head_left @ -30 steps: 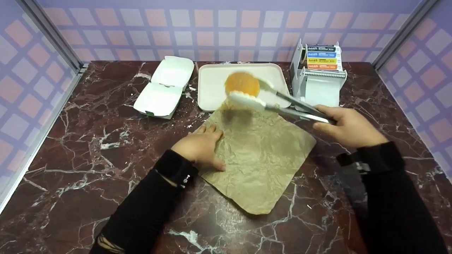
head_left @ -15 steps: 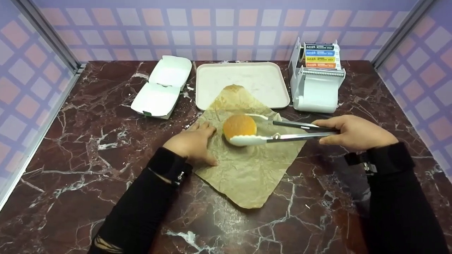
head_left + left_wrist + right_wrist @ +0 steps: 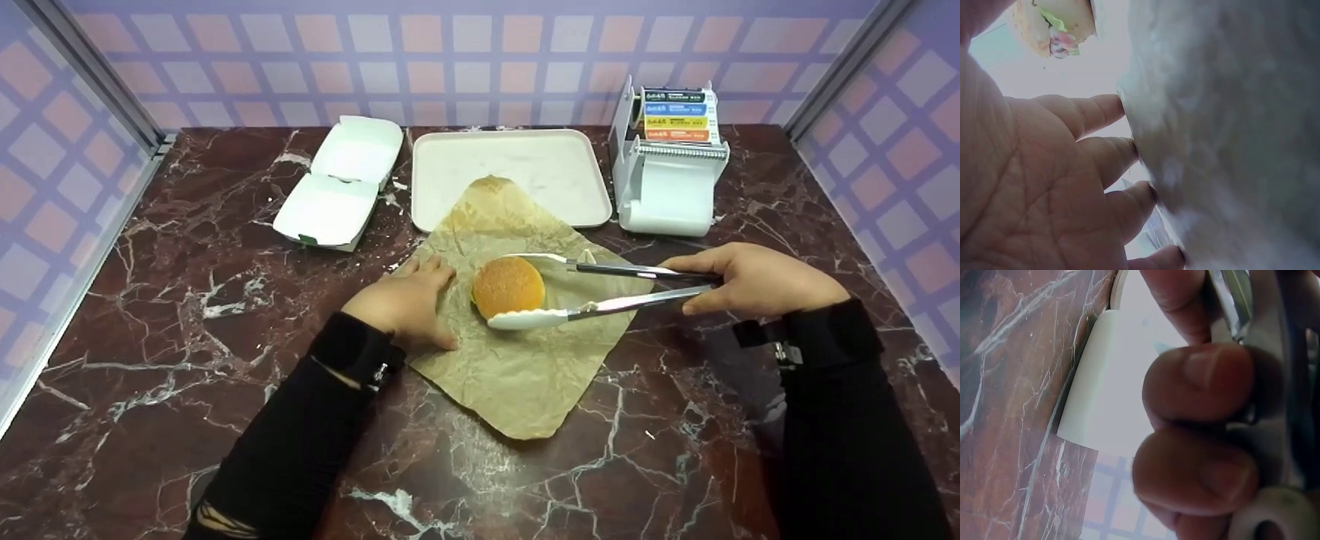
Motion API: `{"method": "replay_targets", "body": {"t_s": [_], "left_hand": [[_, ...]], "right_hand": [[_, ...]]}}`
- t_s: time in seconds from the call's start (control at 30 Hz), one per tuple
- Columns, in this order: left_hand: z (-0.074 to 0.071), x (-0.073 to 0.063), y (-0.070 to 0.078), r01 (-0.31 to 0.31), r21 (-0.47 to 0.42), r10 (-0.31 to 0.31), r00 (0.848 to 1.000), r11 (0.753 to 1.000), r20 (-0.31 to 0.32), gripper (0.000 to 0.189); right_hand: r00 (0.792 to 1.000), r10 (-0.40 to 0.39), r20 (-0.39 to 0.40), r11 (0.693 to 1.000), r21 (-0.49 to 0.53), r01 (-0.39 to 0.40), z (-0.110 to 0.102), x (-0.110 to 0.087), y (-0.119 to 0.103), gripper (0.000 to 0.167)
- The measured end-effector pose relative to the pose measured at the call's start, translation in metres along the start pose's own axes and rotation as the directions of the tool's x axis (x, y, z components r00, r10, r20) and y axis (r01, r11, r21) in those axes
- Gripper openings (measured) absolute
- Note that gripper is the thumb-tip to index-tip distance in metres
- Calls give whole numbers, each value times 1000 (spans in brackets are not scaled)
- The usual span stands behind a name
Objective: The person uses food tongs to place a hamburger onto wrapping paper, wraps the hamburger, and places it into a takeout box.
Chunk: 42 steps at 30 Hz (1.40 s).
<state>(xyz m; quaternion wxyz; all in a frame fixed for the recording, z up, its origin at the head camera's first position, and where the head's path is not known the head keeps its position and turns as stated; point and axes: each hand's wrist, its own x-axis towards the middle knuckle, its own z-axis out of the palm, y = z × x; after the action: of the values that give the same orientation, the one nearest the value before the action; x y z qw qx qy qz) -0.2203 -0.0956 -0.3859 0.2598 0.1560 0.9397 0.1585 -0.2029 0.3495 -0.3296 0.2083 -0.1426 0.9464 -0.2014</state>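
Observation:
A hamburger (image 3: 508, 288) with a round golden bun sits on a crinkled brown sheet of wrapping paper (image 3: 517, 382). Lettuce shows at the side of the burger (image 3: 1058, 31) in the left wrist view. My right hand (image 3: 757, 281) grips a pair of metal tongs (image 3: 637, 301) with pale scalloped tips, which stand spread on the near and far sides of the bun. In the right wrist view the fingers (image 3: 1199, 382) curl round the tongs' handle. My left hand (image 3: 401, 304) rests on the paper's left edge, fingers spread and fingertips touching the sheet.
A light tray (image 3: 585, 180) lies behind, partly under the paper's far corner. At the back left stands an open white burger box (image 3: 326, 208). A label dispenser (image 3: 675, 169) with coloured rolls is at the back right. Patterned walls border the marble counter (image 3: 187, 390).
The tongs carried the burger from over the tray toward me and down onto the paper. Their arms have since spread apart around the bun. My left hand has stayed on the paper's left side.

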Motion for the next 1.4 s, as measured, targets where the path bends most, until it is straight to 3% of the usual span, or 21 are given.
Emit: {"method": "replay_targets", "body": {"t_s": [0.3,0.5,0.63,0.77,0.87,1.0,1.03,1.13,1.2,1.27,1.3,1.33,1.4], "left_hand": [[0,-1,0,1,-16,-1,1000,1000,4,124],[-1,-2,0,9,-20,-9,1000,1000,7,124],[-1,-2,1,5,-5,-5,1000,1000,7,124],[-1,-2,2,-2,8,2,1000,1000,7,124],[-1,-2,2,2,6,-2,1000,1000,11,124],[-1,-2,2,-2,8,2,1000,1000,7,124],[-1,-2,2,-2,5,2,1000,1000,6,124],[0,-2,2,-2,-6,2,1000,1000,6,123],[0,-3,1,2,-11,-2,1000,1000,7,123],[0,-2,1,3,-12,-3,1000,1000,9,123],[0,-2,1,1,-11,-1,1000,1000,7,124],[0,-2,2,1,-9,-1,1000,1000,8,124],[-1,-3,2,-3,-7,3,1000,1000,9,124]], "right_hand": [[994,-36,-101,999,37,40,4,1,-4,67],[978,-68,-195,981,164,101,12,13,-8,55],[964,-113,-241,912,360,197,21,26,-13,43],[957,-92,-274,779,580,240,30,36,-23,45],[950,-22,-313,757,615,220,34,42,-32,45],[940,64,-335,765,622,170,36,55,-47,43],[941,89,-326,749,645,153,36,59,-51,42],[949,113,-295,665,732,148,38,71,-62,35],[957,95,-273,586,793,168,40,80,-65,28],[964,65,-259,534,825,186,42,86,-66,32],[965,57,-255,520,833,189,42,88,-66,37],[968,54,-245,526,831,181,42,91,-66,43],[971,59,-232,574,803,157,42,93,-66,49]]}}
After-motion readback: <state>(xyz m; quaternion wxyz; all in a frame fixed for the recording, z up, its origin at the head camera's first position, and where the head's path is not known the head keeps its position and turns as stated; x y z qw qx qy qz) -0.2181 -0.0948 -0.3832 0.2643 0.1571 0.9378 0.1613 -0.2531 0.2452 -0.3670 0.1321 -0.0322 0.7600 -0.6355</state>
